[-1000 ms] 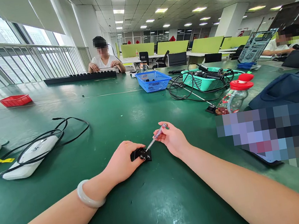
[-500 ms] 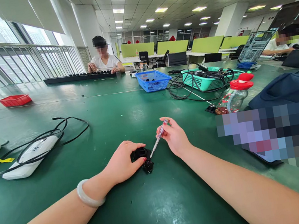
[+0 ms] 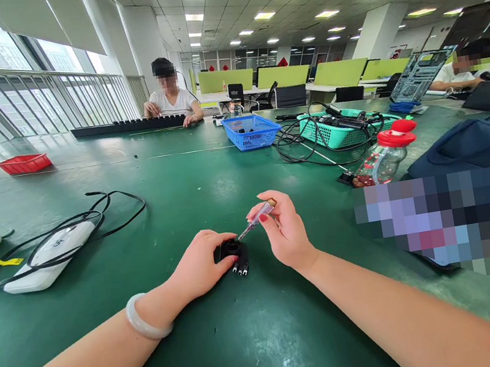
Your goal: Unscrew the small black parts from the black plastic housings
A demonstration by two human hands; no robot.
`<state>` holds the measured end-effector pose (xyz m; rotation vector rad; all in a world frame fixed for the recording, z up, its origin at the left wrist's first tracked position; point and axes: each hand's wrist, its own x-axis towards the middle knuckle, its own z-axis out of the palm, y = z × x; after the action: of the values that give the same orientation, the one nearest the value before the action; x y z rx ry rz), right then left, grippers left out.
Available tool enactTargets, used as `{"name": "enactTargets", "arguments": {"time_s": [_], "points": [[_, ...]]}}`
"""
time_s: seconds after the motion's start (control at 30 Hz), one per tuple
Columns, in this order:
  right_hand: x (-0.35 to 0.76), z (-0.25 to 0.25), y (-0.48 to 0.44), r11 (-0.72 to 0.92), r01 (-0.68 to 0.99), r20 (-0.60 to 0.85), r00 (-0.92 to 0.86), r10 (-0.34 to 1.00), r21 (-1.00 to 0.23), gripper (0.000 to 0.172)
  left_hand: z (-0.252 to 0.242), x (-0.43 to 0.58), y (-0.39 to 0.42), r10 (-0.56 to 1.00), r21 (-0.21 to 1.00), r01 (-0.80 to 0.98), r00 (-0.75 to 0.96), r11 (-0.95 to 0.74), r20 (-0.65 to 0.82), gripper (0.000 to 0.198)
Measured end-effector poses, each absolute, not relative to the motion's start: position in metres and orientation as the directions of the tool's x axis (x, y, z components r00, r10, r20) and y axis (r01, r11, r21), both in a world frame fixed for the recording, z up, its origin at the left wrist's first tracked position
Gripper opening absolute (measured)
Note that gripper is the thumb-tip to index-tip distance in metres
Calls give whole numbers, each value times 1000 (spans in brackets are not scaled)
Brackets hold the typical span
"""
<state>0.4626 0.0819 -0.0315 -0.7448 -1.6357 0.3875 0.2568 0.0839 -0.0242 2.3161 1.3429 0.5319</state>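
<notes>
A small black part with several light-tipped prongs at its near end lies on the green table. Thumb and fingers of my left hand are closed around its left side; a pale bangle circles that wrist. In my right hand is a screwdriver with a clear handle, gripped between thumb and fingers. It slants down to the left, and its tip meets the upper right edge of the black part; exact contact is too small to make out.
On the green table are a white device with a black cable, a red tray, a blue basket, a green basket with cables, a jar and a dark bag. A person sits opposite.
The screwdriver has tilted flatter, and its tip has moved up and left on the black part. The part has turned, so its prongs now show. My left hand has barely moved.
</notes>
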Motion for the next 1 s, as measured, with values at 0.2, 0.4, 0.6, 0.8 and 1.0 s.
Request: {"name": "enactTargets", "arguments": {"time_s": [0.2,0.4,0.6,0.8,1.0], "points": [[460,-27,79,783,330,800,-118,588,-527,26,-24,256,83,881,531,720,460,-446,115,48],[460,-32,81,802,349,837,-80,541,-485,28,-29,254,87,922,525,767,373,-369,104,53],[461,-31,80,797,364,851,-18,524,-483,33,-30,252,88,935,511,786,331,-348,126,48],[459,-29,78,737,410,783,-83,616,-537,31,-28,253,88,925,508,776,351,-373,143,44],[460,-26,79,743,390,750,-171,639,-544,27,-30,252,89,904,515,750,401,-416,147,42]]}}
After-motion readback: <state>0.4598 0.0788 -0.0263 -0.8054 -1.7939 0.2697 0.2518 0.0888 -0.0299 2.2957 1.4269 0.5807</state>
